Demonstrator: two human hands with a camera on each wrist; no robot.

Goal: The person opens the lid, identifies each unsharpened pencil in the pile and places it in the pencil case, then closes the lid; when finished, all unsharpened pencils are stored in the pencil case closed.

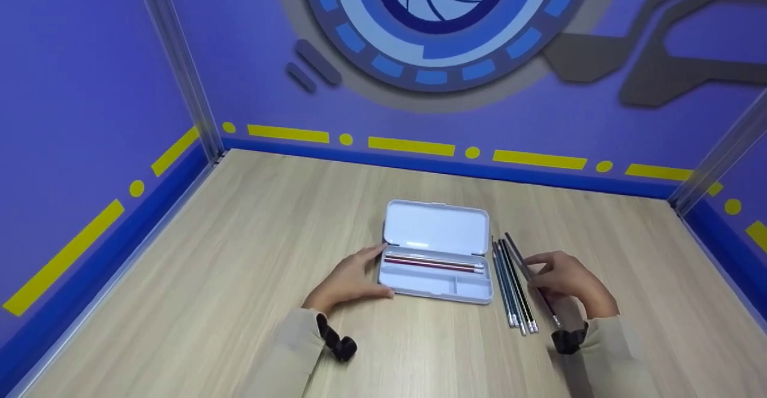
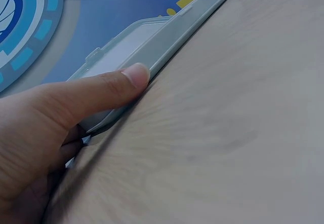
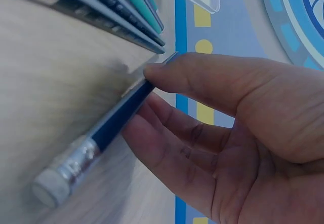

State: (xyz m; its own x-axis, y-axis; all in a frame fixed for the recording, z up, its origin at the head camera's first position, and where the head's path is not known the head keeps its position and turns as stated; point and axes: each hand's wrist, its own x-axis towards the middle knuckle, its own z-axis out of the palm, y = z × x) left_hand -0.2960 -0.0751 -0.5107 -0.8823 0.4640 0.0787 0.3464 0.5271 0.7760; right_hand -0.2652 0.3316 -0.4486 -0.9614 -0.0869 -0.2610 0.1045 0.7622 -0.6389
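Note:
An open white pencil case (image 1: 413,282) lies on the table, lid leaning back. Several pencils (image 1: 428,262) with white erasers lie in its rear compartment; the front compartments hold nothing visible. My left hand (image 1: 349,278) grips the case's left end, thumb along the front wall and fingers around the far-left corner; the left wrist view partly hides those fingers. To the right of the case, my right hand (image 1: 566,278) pinches a dark pencil (image 3: 119,115) between thumb and fingers, its eraser end pointing toward me. Beside it lies a loose bunch of pencils (image 1: 512,290), dark and teal.
The wooden table (image 1: 269,224) stretches around the case and pencils. Blue-purple panels with yellow markings (image 1: 410,145) enclose its back and sides. Black straps (image 1: 338,341) sit at both wrists.

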